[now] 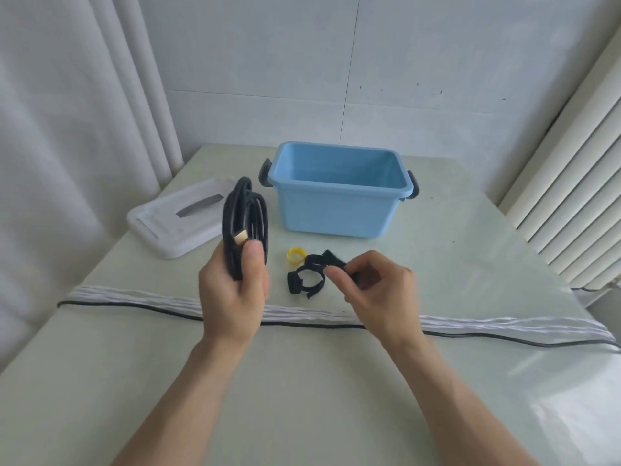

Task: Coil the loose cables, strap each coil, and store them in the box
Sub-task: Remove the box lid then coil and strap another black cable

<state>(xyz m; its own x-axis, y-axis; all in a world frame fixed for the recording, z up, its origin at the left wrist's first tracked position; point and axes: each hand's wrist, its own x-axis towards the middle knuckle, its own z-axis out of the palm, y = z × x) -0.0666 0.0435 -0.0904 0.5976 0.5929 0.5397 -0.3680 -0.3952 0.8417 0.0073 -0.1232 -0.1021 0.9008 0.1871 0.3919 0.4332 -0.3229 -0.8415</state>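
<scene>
My left hand (235,290) grips a black cable coil (247,213) upright, with a gold plug end under the thumb. To its right, my right hand (373,284) pinches a black strap (332,258) just above the table. A second black strap (304,280), curled into a loop, lies below it. A small yellow strap ring (295,255) sits beside them. Behind stands the open blue box (336,210), with nothing visible inside.
The box's white lid (181,216) lies at the left, behind the coil. A thin black cable (504,338) and a white fabric seam cross the table in front of my hands. A radiator (571,183) stands at the right, curtains at the left.
</scene>
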